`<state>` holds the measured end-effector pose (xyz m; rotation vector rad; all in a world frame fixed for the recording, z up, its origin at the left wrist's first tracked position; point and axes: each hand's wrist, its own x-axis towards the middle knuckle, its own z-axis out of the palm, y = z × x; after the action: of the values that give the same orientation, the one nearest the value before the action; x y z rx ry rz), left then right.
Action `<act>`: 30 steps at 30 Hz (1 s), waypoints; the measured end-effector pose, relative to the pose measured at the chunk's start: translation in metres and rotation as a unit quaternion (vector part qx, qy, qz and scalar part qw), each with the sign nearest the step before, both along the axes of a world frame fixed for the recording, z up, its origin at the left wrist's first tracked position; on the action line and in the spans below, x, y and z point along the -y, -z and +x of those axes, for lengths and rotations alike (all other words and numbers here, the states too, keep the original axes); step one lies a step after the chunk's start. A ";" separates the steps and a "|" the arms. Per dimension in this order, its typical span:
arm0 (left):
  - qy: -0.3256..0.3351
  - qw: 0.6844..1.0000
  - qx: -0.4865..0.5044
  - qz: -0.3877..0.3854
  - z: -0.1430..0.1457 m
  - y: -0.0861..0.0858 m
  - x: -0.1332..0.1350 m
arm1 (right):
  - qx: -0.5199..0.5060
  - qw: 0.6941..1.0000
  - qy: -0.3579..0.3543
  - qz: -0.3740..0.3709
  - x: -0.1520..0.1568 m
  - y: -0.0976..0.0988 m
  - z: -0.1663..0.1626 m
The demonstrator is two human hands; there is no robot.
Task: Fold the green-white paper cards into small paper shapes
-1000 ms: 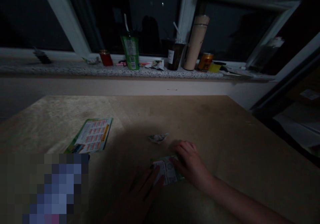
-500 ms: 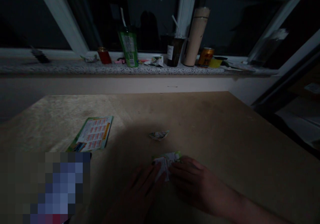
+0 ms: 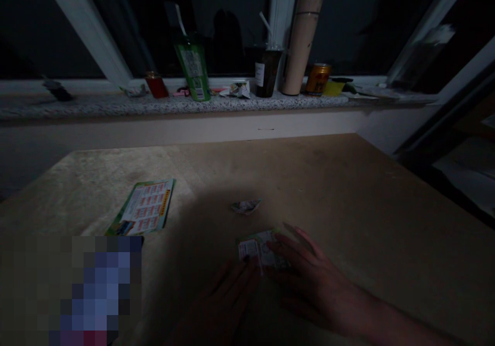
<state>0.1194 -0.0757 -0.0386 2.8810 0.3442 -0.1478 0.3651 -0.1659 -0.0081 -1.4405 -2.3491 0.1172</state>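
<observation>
From your head view, both your bare hands work low over the tabletop [image 3: 340,181], meeting at a small printed paper [image 3: 253,245] in front of you. Your right forearm slants in from the lower right, and your right hand [image 3: 315,276] reaches up and leftward with its fingers extended and somewhat spread. The fingertips lie over the right part of the paper; your hand is loosely open, and you have no clear grip on the sheet. Your left hand [image 3: 230,286] comes up from the bottom in deep shadow, palm down, fingers stretched out nearly together, tips on the paper's near left part. It looks flat and open rather than closed around anything, though whether it presses down you cannot tell.

Just beyond the paper lies a small folded paper piece [image 3: 246,207], apart from both hands. Farther to your left rests a printed calendar sheet [image 3: 149,207]. Past the tabletop, a speckled windowsill [image 3: 116,106] carries a green cup [image 3: 193,70] and a tall pale flask [image 3: 303,47].
</observation>
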 end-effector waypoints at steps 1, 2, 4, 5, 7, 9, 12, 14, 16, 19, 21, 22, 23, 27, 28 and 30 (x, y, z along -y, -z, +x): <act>-0.001 1.000 -0.005 -0.006 0.000 0.000 0.000 | 0.005 1.000 0.006 0.011 0.001 0.001 0.000; -0.003 1.000 -0.011 -0.011 0.000 -0.001 -0.001 | 0.010 1.000 0.012 0.020 0.001 0.001 0.000; -0.009 1.000 -0.017 -0.022 0.001 -0.006 -0.001 | 0.015 0.999 0.019 0.028 0.002 0.001 0.000; -0.013 0.999 -0.020 -0.028 0.001 -0.009 0.000 | 0.016 0.999 0.019 0.026 0.003 0.001 0.000; -0.017 0.999 -0.025 -0.039 0.002 -0.018 0.002 | 0.014 0.999 0.021 0.025 0.005 -0.001 0.001; -0.036 0.998 -0.026 -0.035 0.004 -0.028 0.006 | 0.012 0.999 0.032 0.038 0.007 -0.001 0.003; -0.049 0.998 -0.002 -0.026 0.005 -0.035 0.010 | 0.011 0.997 0.047 0.064 0.009 -0.001 0.004; -0.047 0.999 0.003 -0.022 0.005 -0.034 0.009 | 0.012 0.997 0.050 0.063 0.010 0.000 0.004; -0.032 0.999 -0.004 -0.022 0.003 -0.028 0.005 | 0.011 0.996 0.051 0.069 0.010 0.000 0.004; -0.014 0.999 -0.012 -0.028 0.001 -0.017 0.000 | 0.002 0.993 0.059 0.104 0.010 0.000 0.005; -0.017 0.999 -0.012 -0.028 0.001 -0.015 0.000 | 0.001 0.992 0.059 0.110 0.011 0.000 0.005; -0.018 0.999 -0.009 -0.029 0.001 -0.017 0.002 | 0.000 0.993 0.056 0.105 0.011 0.000 0.005; -0.022 0.999 -0.006 -0.029 0.002 -0.020 0.004 | 0.000 0.994 0.051 0.099 0.011 0.000 0.005; -0.055 0.998 0.027 -0.026 0.004 -0.040 0.012 | -0.009 0.995 0.024 0.092 0.011 -0.002 0.004; -0.058 0.998 0.030 -0.024 0.005 -0.042 0.013 | -0.007 0.996 0.016 0.090 0.011 -0.002 0.004; -0.054 0.998 0.023 -0.022 0.004 -0.043 0.011 | 0.000 0.998 -0.008 0.064 0.010 -0.003 0.003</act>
<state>0.1237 -0.0871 0.0040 2.8090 0.4817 -0.0691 0.3680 -0.1763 -0.0049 -1.3601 -2.3230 -0.0289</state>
